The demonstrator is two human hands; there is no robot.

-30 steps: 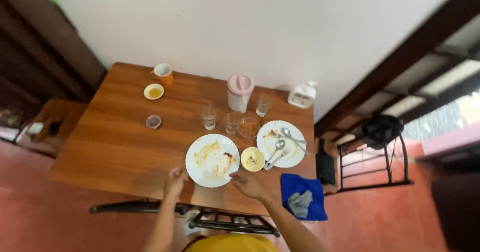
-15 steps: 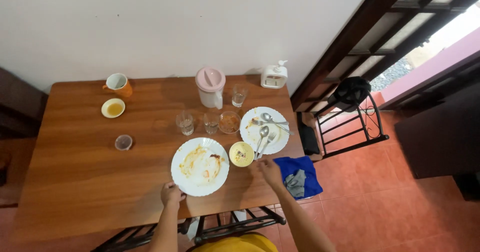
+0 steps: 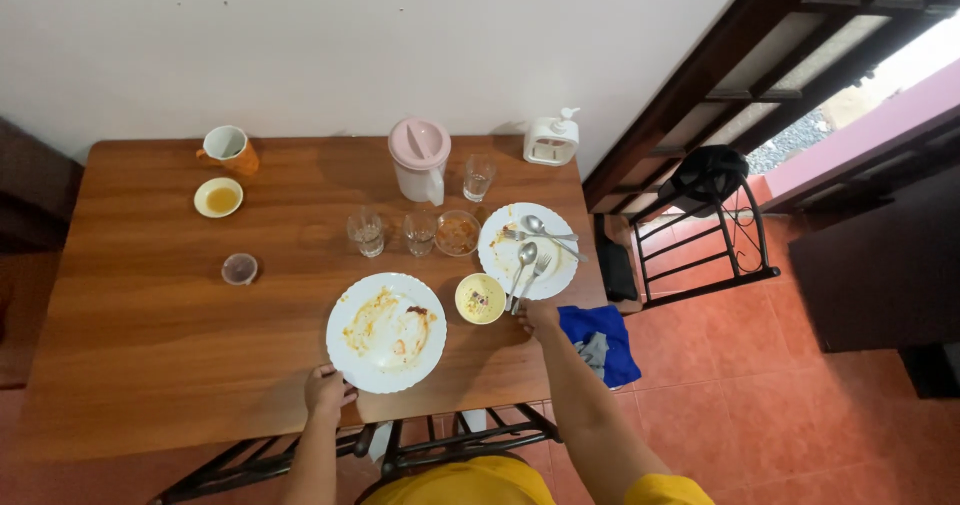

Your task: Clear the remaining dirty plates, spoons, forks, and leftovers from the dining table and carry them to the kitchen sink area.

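1. Standing at the near edge of the wooden table (image 3: 150, 315), the person has both arms stretched out over it.
2. Left hand (image 3: 325, 388): it rests at the near rim of the soiled white plate (image 3: 386, 332), fingers curled at the rim; whether they actually pinch the plate cannot be told.
3. That plate is round, so it has no long axis; it lies flat near the table's front edge, smeared with orange food remains.
4. Right hand (image 3: 538, 317): it sits at the near rim of the second white plate (image 3: 500, 255), just right of the small yellow bowl (image 3: 480, 298). Its fingers are too small to judge as spread or closed.
5. The second plate carries several spoons and forks (image 3: 527, 260); the 2 nearest pieces have their long axes running from the near rim up toward the wall, handles toward the person.
6. Behind the plates stand 3 drinking glasses (image 3: 366, 233), a glass bowl with reddish residue (image 3: 458, 233), and a pink-lidded jug (image 3: 419, 160).
7. At the far left corner stand an orange mug (image 3: 229, 150) and a small saucer (image 3: 219, 197).
8. A blue cloth (image 3: 600, 340) lies on a seat just right of the table.
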